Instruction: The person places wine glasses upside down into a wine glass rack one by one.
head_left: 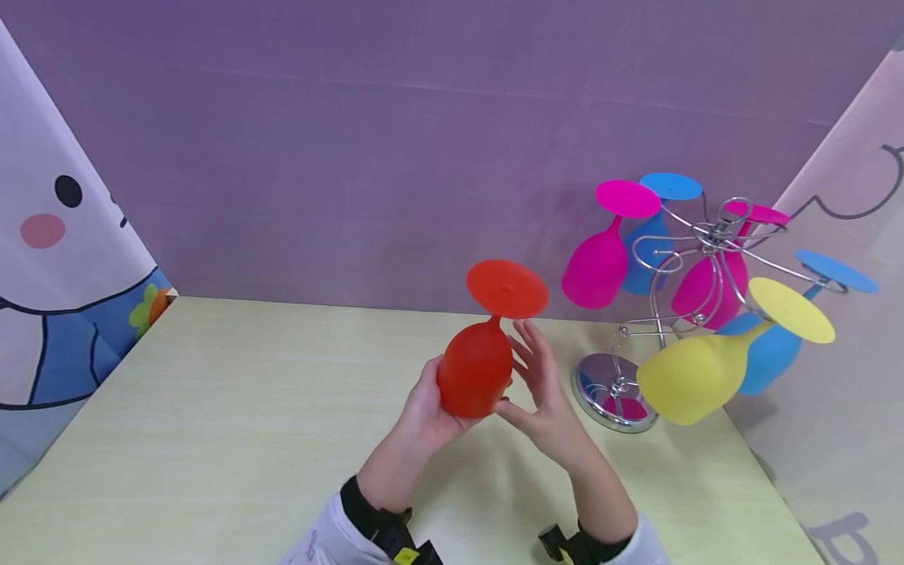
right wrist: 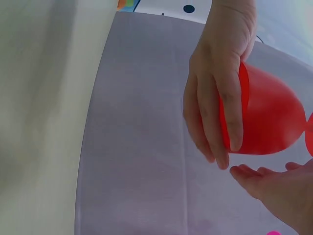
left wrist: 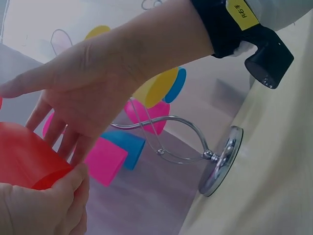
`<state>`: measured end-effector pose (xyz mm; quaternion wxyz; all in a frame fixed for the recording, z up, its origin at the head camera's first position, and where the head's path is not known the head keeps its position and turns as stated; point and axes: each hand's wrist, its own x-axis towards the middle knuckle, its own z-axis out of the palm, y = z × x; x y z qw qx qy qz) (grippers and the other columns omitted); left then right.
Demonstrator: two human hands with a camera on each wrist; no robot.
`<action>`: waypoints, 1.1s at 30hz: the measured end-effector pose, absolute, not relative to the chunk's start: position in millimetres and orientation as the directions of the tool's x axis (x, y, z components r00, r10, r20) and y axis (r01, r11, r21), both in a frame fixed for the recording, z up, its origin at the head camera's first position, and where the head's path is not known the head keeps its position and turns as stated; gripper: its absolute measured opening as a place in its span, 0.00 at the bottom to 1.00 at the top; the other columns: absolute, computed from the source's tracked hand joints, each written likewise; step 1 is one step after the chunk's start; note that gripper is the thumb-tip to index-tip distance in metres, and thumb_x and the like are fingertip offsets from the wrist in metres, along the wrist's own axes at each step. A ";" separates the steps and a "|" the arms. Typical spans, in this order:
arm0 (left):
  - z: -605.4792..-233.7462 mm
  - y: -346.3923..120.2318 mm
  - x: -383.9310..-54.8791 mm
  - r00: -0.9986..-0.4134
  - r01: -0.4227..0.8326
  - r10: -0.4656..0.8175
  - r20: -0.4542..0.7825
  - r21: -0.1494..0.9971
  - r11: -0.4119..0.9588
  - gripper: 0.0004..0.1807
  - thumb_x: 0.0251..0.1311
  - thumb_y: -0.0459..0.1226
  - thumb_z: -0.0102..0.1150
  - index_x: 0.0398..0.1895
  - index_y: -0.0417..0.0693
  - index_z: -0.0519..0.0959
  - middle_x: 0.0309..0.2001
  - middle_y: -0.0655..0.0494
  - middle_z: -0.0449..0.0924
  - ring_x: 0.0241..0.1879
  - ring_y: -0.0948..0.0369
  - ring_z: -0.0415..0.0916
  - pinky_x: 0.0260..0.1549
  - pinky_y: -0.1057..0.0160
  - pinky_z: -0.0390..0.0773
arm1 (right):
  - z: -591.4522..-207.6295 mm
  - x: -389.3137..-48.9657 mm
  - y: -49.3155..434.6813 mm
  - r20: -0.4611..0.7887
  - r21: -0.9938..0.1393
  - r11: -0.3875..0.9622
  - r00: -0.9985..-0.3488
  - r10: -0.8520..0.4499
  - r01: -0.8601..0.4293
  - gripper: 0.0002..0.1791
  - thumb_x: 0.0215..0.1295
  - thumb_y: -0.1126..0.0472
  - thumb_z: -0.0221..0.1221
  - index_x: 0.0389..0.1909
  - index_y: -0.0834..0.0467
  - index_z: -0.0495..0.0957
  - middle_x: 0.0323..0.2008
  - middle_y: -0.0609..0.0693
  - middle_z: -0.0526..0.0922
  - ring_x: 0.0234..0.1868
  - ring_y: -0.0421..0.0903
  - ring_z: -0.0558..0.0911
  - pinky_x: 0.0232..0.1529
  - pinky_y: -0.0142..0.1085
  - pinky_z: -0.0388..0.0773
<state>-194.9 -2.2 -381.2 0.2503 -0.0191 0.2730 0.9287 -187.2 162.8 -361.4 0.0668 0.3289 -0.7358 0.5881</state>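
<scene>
A red plastic goblet (head_left: 475, 369) is held upside down above the table, its round foot (head_left: 507, 289) on top. My left hand (head_left: 426, 408) grips the bowl from the left and below; in the right wrist view its fingers (right wrist: 208, 112) wrap over the rim. To the right of the bowl is my right hand (head_left: 547, 408), fingers spread and thumb apart, right beside the goblet. The left wrist view shows its palm (left wrist: 90, 98) turned toward the bowl, with nothing in its grasp.
A chrome goblet rack (head_left: 613, 392) stands at the table's right side. Yellow (head_left: 695, 377), pink (head_left: 595, 267) and blue (head_left: 770, 357) goblets hang foot-up from its arms. Behind the pale table (head_left: 212, 424) rises a purple backdrop (head_left: 353, 173), with printed panels on both sides.
</scene>
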 end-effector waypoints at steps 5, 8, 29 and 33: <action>-384.3 0.1 -192.7 -0.845 -0.520 0.504 -0.178 0.488 -0.701 0.34 0.55 0.52 0.55 0.63 0.56 0.57 0.62 0.52 0.61 0.58 0.53 0.62 0.48 0.62 0.75 | -359.5 -182.3 159.3 0.402 -0.861 0.135 -0.818 -0.412 -0.491 0.51 0.52 0.64 0.63 0.70 0.47 0.39 0.70 0.51 0.46 0.67 0.52 0.51 0.59 0.58 0.62; -385.3 1.5 -190.9 -0.837 -0.529 0.521 -0.168 0.492 -0.691 0.33 0.57 0.52 0.53 0.64 0.56 0.56 0.62 0.51 0.60 0.58 0.53 0.61 0.47 0.62 0.75 | -359.8 -180.1 158.1 0.365 -0.873 0.160 -0.835 -0.412 -0.461 0.51 0.52 0.63 0.64 0.69 0.45 0.39 0.69 0.51 0.48 0.66 0.52 0.53 0.56 0.57 0.67; -386.8 5.4 -186.2 -0.826 -0.547 0.536 -0.177 0.483 -0.684 0.33 0.57 0.51 0.52 0.63 0.54 0.56 0.61 0.51 0.62 0.58 0.53 0.62 0.46 0.64 0.76 | -359.4 -174.1 153.5 0.310 -0.869 0.274 -0.885 -0.347 -0.412 0.51 0.46 0.61 0.68 0.67 0.41 0.47 0.61 0.47 0.61 0.60 0.49 0.62 0.47 0.47 0.76; -386.1 4.9 -185.3 -0.824 -0.545 0.542 -0.165 0.498 -0.675 0.34 0.56 0.52 0.53 0.64 0.54 0.56 0.62 0.51 0.62 0.58 0.53 0.62 0.46 0.63 0.76 | -358.7 -172.9 153.8 0.326 -0.861 0.283 -0.885 -0.332 -0.423 0.50 0.45 0.61 0.69 0.66 0.42 0.48 0.61 0.47 0.62 0.59 0.48 0.63 0.47 0.47 0.76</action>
